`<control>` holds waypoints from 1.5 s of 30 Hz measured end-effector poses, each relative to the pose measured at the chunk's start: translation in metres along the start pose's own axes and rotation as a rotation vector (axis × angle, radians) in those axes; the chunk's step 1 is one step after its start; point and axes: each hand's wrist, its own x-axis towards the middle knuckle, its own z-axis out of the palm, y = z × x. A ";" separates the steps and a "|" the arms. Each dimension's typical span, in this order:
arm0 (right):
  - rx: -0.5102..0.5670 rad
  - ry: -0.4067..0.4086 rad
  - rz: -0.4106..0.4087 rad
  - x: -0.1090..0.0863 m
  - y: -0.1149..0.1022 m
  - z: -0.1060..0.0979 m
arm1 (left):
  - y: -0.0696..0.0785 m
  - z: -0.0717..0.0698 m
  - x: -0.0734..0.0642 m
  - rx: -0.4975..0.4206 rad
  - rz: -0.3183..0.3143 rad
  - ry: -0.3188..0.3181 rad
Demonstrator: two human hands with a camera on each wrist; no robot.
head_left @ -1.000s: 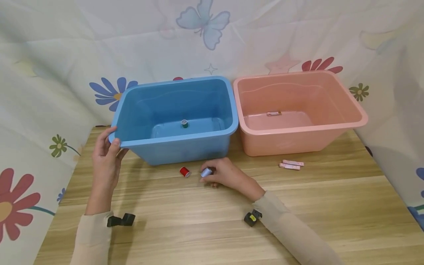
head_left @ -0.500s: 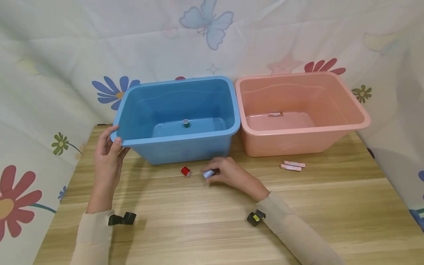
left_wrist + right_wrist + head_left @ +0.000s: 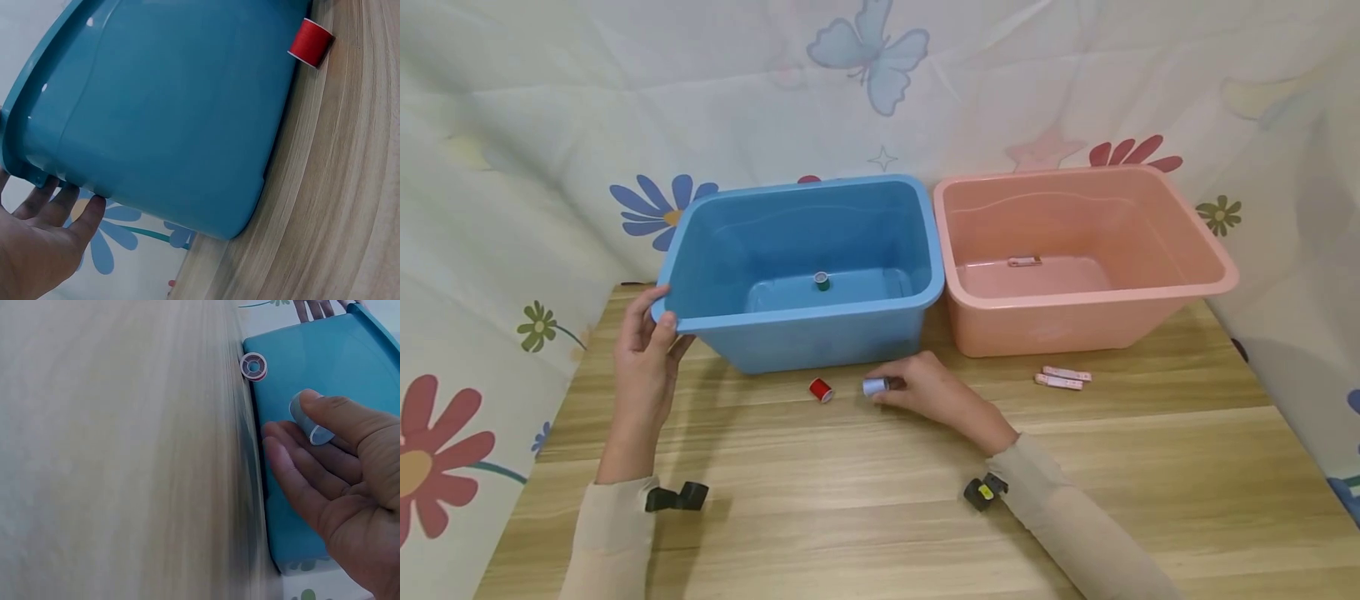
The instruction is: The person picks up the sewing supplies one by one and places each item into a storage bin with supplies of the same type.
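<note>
My left hand [image 3: 649, 350] grips the front left corner of the blue bin [image 3: 820, 337], thumb over the rim and fingers beneath it, as the left wrist view also shows. In front of that bin, my right hand [image 3: 928, 387] pinches a pale blue spool of thread [image 3: 876, 386] between thumb and fingers. A red spool of thread [image 3: 821, 390] lies on its side on the table, just left of the pale one. Inside the blue bin a green spool of thread [image 3: 822, 282] stands on the floor.
Beside the blue bin stands a pink bin [image 3: 1037, 333] with a small white-and-pink strip [image 3: 1024, 261] on its floor. Two similar strips [image 3: 1060, 381] lie before it on the wooden table [image 3: 850, 500]. A patterned cloth [image 3: 737, 83] hangs behind.
My right hand has drawn slightly right and up with the pale blue spool, turning it more level. The left hand keeps its hold on the bin corner.
</note>
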 end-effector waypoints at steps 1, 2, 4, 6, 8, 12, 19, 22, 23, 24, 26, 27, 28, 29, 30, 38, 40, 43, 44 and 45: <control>0.000 0.001 -0.001 0.000 0.000 -0.001 | 0.000 0.000 0.000 0.002 -0.001 0.002; -0.003 0.003 -0.009 0.000 -0.001 -0.002 | 0.001 0.000 0.000 0.004 -0.002 0.004; -0.009 0.012 -0.025 0.001 -0.002 -0.003 | 0.001 0.000 0.001 0.006 -0.002 0.004; -0.018 0.020 -0.045 0.001 -0.003 -0.003 | 0.001 0.000 0.002 0.014 0.000 0.002; -0.028 0.029 -0.066 0.002 -0.004 -0.003 | 0.001 0.000 0.002 0.018 0.002 0.001; -0.016 0.038 -0.075 0.003 -0.008 0.000 | 0.000 0.000 0.001 0.017 0.001 0.000; 0.022 -0.009 -0.019 -0.001 -0.011 0.003 | -0.003 -0.001 0.001 0.009 -0.004 -0.006; 0.036 -0.004 -0.033 -0.007 -0.010 0.001 | -0.004 0.000 0.002 0.000 0.007 -0.006; 0.044 0.004 -0.038 -0.009 -0.010 0.000 | -0.005 0.000 0.002 -0.007 0.013 -0.004; 0.055 0.017 -0.048 -0.011 -0.009 -0.002 | -0.005 0.001 0.001 -0.016 0.018 0.001; 0.084 0.048 -0.058 -0.015 -0.009 -0.005 | -0.005 0.002 0.001 -0.031 0.026 0.014; 0.102 0.059 -0.056 -0.016 -0.009 -0.006 | -0.005 0.003 0.000 -0.042 0.027 0.019; 0.120 0.067 -0.050 -0.018 -0.010 -0.007 | -0.006 0.003 0.000 -0.047 0.027 0.025; 0.143 0.071 -0.045 -0.019 -0.011 -0.008 | -0.006 0.004 -0.001 -0.049 0.027 0.029; 0.167 0.071 -0.037 -0.020 -0.012 -0.007 | -0.007 0.004 -0.001 -0.048 0.027 0.029; 0.241 0.060 -0.027 -0.019 -0.024 -0.004 | -0.006 0.002 -0.002 -0.025 0.021 0.019; 0.229 0.059 -0.039 -0.018 -0.027 -0.005 | -0.006 0.001 -0.002 -0.013 0.023 0.026; 0.202 0.064 -0.056 -0.017 -0.032 -0.007 | -0.007 0.001 -0.003 -0.003 0.022 0.030; 0.193 0.069 -0.061 -0.017 -0.034 -0.008 | -0.008 0.002 -0.003 -0.002 0.019 0.030; 0.184 0.073 -0.068 -0.017 -0.035 -0.009 | -0.008 0.002 -0.003 0.000 0.015 0.027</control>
